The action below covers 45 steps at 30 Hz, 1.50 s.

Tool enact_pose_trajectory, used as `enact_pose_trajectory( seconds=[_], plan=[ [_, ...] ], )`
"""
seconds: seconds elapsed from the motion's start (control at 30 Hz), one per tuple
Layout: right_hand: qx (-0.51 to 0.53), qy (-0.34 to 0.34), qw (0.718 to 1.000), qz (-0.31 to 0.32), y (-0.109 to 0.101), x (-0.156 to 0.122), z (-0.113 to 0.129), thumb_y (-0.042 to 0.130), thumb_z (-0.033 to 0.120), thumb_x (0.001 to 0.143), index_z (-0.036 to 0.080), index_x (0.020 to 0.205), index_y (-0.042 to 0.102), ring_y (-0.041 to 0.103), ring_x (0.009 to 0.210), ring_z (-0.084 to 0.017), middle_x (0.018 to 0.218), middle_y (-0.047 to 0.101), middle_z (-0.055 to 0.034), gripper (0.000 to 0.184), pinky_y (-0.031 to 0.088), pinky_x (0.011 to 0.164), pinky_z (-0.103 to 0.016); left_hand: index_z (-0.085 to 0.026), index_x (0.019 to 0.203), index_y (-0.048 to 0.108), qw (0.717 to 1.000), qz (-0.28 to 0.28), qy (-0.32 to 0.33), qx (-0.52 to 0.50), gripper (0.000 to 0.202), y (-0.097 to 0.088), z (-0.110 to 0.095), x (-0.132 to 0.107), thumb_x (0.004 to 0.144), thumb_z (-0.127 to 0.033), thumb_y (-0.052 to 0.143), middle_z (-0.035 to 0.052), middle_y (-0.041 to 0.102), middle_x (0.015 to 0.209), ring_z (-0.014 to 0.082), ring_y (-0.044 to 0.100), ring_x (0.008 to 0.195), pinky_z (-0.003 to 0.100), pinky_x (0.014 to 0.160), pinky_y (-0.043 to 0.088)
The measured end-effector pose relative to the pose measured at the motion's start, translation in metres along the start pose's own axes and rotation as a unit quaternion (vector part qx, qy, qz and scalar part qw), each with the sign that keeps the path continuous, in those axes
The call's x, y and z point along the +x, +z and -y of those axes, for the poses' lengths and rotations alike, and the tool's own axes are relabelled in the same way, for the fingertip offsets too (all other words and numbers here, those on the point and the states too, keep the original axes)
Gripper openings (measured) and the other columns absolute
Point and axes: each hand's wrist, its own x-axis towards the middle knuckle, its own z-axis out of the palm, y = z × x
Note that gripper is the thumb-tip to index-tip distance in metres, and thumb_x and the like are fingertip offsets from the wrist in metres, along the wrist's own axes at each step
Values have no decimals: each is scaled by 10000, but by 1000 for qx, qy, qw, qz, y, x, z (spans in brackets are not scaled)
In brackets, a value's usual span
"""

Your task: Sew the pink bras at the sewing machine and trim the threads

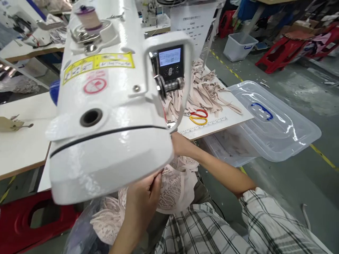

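A white sewing machine (pixel 111 158) fills the middle of the view, its head hiding the needle area. Below it hangs a pale pink lace bra (pixel 171 188), spread across my lap. My left hand (pixel 144 192) pinches the bra's upper edge between thumb and fingers, just under the machine head. My right hand (pixel 181 144) reaches in at the far side of the head, close to the table edge; its fingers are hidden behind the machine. More lace fabric (pixel 108 218) bunches to the left of my left forearm.
On the machine table lie a heap of beige fabric strips (pixel 203 93) and red-and-yellow scissors (pixel 198 116) by a printed ruler. A clear lidded bin (pixel 280 130) stands at the right. A red stool (pixel 16 218) is at lower left. A thread cone (pixel 90 19) tops the machine.
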Motion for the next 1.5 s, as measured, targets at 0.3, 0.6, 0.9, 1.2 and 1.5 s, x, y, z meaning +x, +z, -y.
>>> enact_pose_trajectory(
  seconds=[0.3, 0.6, 0.9, 1.2, 1.5],
  plan=[
    [37, 6, 999, -31, 8, -5, 4, 618, 179, 742, 162, 780, 588, 539, 869, -197, 921, 543, -42, 52, 455, 787, -330, -228, 976, 757, 999, -50, 4, 5, 233, -5, 5, -15, 933, -263, 531, 7, 794, 900, 160, 736, 789, 242, 705, 560],
    [34, -14, 998, -43, 11, -4, 0, 596, 184, 717, 170, 749, 588, 560, 877, -206, 883, 573, -47, 36, 473, 784, -335, -210, 984, 744, 996, -86, 1, -10, 215, -2, 6, -16, 939, -246, 538, 11, 781, 860, 141, 696, 753, 245, 672, 519],
    [7, -27, 998, -51, 10, -5, -1, 580, 186, 710, 200, 691, 542, 569, 891, -212, 866, 591, -51, 44, 489, 799, -335, -213, 981, 728, 997, -78, 8, -21, 203, 0, 2, -14, 940, -217, 529, 19, 773, 884, 153, 702, 804, 260, 718, 527],
    [-2, 3, 997, -78, 9, -12, 5, 589, 169, 754, 203, 669, 528, 566, 852, -206, 832, 577, -31, 110, 490, 770, -343, -189, 1087, 651, 994, -92, -53, -9, 229, 8, 20, -25, 923, -313, 552, 69, 736, 949, 186, 699, 774, 266, 610, 521],
    [24, 25, 996, -79, 14, -20, 9, 601, 155, 796, 207, 760, 588, 570, 828, -175, 984, 609, -45, 64, 517, 786, -331, -105, 1271, 533, 976, -142, 116, 116, 417, 23, -9, -27, 873, -229, 536, 197, 612, 1191, 316, 563, 1133, 475, 983, 427]
  ],
)
